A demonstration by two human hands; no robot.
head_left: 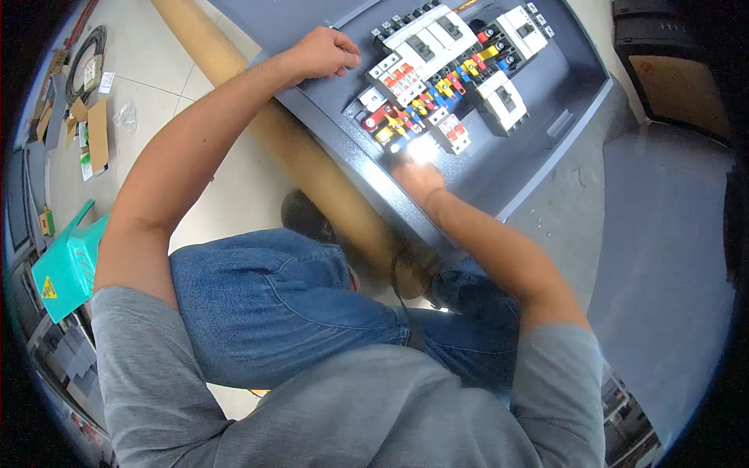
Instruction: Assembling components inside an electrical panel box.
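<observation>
Grey electrical panel lying on floor, fitted with white breakers and coloured wires. Left hand curled loosely on panel's edge; right hand at lower terminals, grip indiscernible under glare. Cardboard tube alongside; green stool left.

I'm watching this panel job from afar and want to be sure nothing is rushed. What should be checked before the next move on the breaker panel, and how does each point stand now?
1. Left hand steady on the grey panel: ok, it rests on the panel beside the white breakers.
2. Right hand at the coloured terminals: ok, close below them.
3. Work spot visible: not ok, a bright glare washes it out.
4. Grip of right hand on a tool: cannot tell.
5. Panel supported: ok, it leans over the cardboard tube.
6. Power off: cannot tell.
</observation>
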